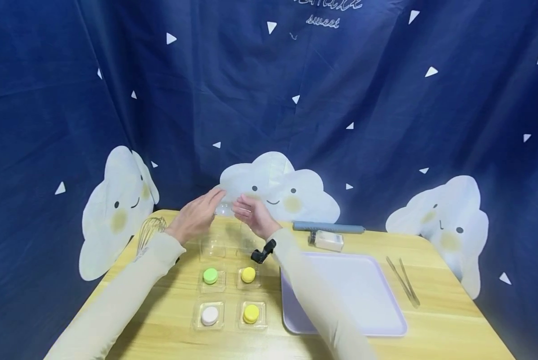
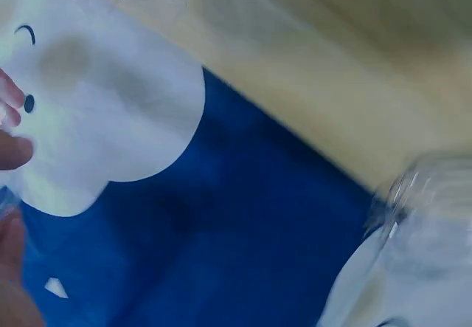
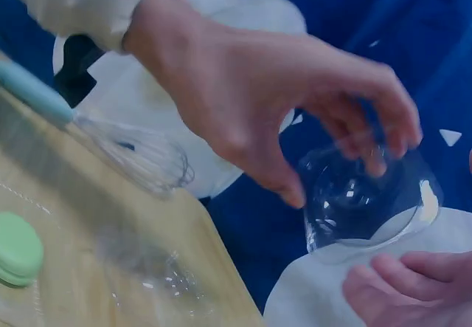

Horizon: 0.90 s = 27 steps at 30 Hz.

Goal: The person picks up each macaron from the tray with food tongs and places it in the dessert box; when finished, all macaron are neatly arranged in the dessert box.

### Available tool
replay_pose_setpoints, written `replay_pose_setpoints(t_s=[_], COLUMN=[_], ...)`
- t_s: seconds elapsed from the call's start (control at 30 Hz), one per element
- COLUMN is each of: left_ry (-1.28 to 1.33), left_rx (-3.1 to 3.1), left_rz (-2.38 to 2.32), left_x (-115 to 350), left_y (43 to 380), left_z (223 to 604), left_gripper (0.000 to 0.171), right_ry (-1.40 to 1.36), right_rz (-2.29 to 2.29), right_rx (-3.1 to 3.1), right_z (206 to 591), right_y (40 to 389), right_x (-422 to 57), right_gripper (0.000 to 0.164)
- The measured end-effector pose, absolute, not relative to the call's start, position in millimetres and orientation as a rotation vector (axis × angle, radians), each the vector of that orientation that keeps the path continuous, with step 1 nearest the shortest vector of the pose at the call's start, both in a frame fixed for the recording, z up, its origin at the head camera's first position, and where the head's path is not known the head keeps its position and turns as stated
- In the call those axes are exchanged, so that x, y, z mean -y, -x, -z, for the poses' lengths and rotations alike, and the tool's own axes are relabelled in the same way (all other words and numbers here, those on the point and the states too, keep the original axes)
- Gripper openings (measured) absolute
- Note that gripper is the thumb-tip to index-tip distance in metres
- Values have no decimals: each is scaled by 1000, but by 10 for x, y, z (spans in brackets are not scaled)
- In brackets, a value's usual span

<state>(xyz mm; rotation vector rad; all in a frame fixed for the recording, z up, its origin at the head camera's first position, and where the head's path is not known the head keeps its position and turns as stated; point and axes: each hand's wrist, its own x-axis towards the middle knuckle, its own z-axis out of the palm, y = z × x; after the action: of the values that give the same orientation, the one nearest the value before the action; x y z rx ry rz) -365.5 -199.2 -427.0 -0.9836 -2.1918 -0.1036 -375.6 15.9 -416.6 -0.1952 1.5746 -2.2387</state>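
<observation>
My left hand (image 1: pixel 199 212) is raised above the far edge of the table and pinches a small clear plastic container (image 3: pixel 361 201) between thumb and fingers. Across from it, my right hand (image 1: pixel 256 216) is held near the container with loosely bent fingers; in the right wrist view its fingertips are just below the container, and I cannot tell whether they touch it. On the table are clear square trays holding a green macaron (image 1: pixel 210 275), a yellow macaron (image 1: pixel 248 274), a pale macaron (image 1: pixel 209 315) and another yellow macaron (image 1: pixel 251 313).
More clear plastic pieces (image 1: pixel 212 246) lie behind the macarons. A whisk (image 1: pixel 149 232) is at the left edge. Right of the arms are a lilac tray (image 1: pixel 354 295), a jar of white contents (image 1: pixel 328 240), a blue rod (image 1: pixel 328 227) and metal tongs (image 1: pixel 404 282).
</observation>
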Motion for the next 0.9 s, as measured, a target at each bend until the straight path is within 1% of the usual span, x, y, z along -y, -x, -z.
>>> replay_pose_setpoints(t_s=[0.1, 0.2, 0.33, 0.57, 0.73, 0.9], left_ry=[1084, 1137, 1156, 1173, 1170, 1136], left_rx=[1980, 1865, 1793, 1788, 1842, 1942], left_rz=[-94, -188, -252, -249, -225, -83], left_x=[1925, 1869, 1823, 1798, 1791, 1778], left_y=[3636, 3614, 3589, 3549, 3538, 3484], left_z=[4205, 4165, 4147, 4166, 4171, 4219], left_gripper=[50, 49, 48, 48, 51, 53], right_ry=[199, 224, 271, 303, 301, 313], right_rz=[2192, 2143, 2094, 2076, 2102, 2135], right_rx=[-1487, -1416, -1380, -1369, -1411, -1487], right_z=[4151, 4155, 4163, 4214, 4236, 4237], right_y=[3694, 3623, 3549, 3489, 3495, 3486], right_x=[-273, -332, -365, -404, -417, -385], right_gripper=[68, 74, 75, 72, 69, 54])
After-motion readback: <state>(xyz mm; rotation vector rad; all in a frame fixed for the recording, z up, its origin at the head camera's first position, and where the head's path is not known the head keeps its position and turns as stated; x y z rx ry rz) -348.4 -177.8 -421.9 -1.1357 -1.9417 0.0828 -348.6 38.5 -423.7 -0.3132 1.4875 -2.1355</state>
